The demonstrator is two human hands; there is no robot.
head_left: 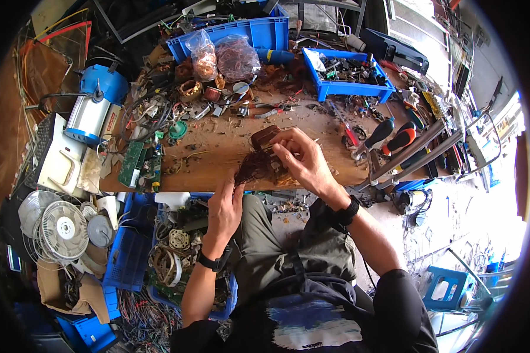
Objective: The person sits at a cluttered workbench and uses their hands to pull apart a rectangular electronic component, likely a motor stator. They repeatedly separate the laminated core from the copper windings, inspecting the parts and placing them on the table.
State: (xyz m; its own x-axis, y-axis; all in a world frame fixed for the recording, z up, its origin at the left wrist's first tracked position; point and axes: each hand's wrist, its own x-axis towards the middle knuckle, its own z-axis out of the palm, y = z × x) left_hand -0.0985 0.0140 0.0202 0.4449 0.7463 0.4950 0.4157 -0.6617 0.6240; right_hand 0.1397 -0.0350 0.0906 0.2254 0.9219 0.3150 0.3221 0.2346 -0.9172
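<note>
A tangle of thin dark copper wire (254, 167) stretches between my two hands over the front edge of the wooden bench (206, 154). My left hand (222, 207) is closed on the lower left end of the tangle, fingertips pointing up. Curled at the upper right end, my right hand (302, 157) has thumb and forefinger pinched together by the wire. Just beyond those fingers is a reddish-brown wound coil (265, 136), partly covered by the hand. Whether the coil rests on the bench or is held, I cannot tell.
Pliers (265, 110) and scraps lie behind my hands. At the back stand a blue tray of parts (353, 88) and bags of copper (237, 57). Screwdrivers (397, 138) and metal bars stand right; green circuit boards (142, 165) lie left. Below is a blue crate (232, 297).
</note>
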